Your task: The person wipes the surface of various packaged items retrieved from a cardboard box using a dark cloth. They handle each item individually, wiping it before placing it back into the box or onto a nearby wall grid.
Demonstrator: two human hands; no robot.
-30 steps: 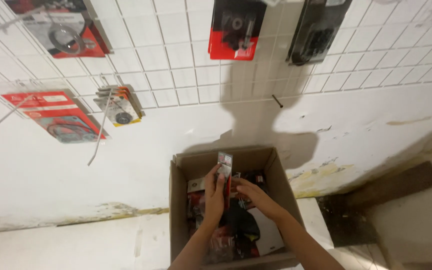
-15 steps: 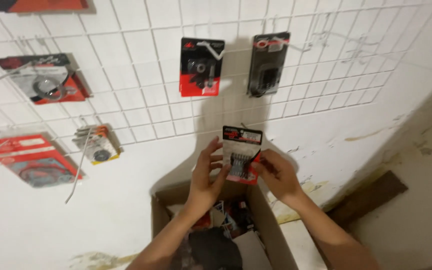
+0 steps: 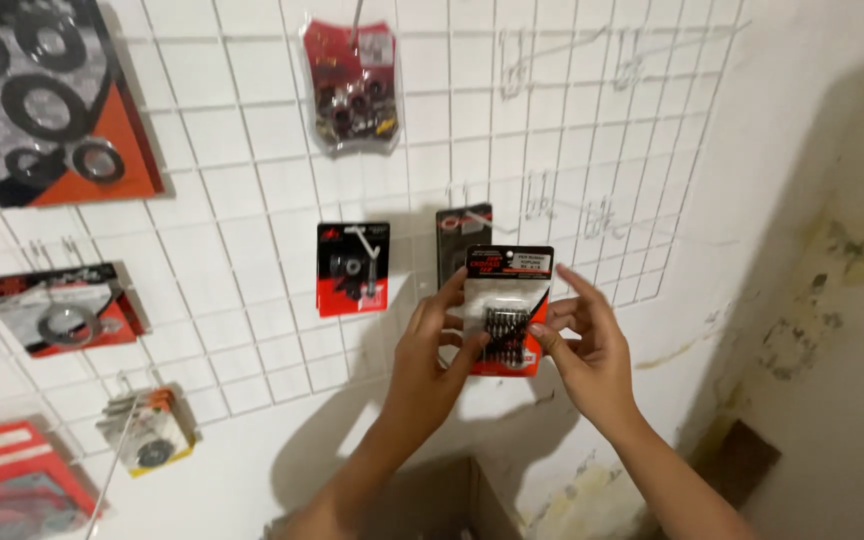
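Right now both hands are holding up a small red-and-black blister pack [image 3: 505, 312] in front of a white wire grid panel [image 3: 572, 130] fixed to the wall. Left hand [image 3: 430, 350] is pinching the pack's left edge, thumb on the front, fingers curling up the side. Right hand [image 3: 584, 345] is gripping the right edge, thumb pressing the front face, other fingers half spread behind and above it. Pack is sitting upright, face toward the camera, clear bubble showing dark ribbed metal parts inside; likely held this way so its top lines up with a hook. It is overlapping a dark hanging pack [image 3: 462, 235] just behind it on the grid.

Beside that, a red-and-black pack with a lever-shaped part [image 3: 352, 268] is hanging, and a clear bag of small dark rings [image 3: 353, 85] is hanging higher up. Larger gasket packs [image 3: 52, 100] [image 3: 60, 308] are hanging at left, with a small orange pack [image 3: 149, 432] lower down. Bare hooks [image 3: 592, 215] are sticking out at right. Cardboard box edge [image 3: 452, 500] is showing below the arms.
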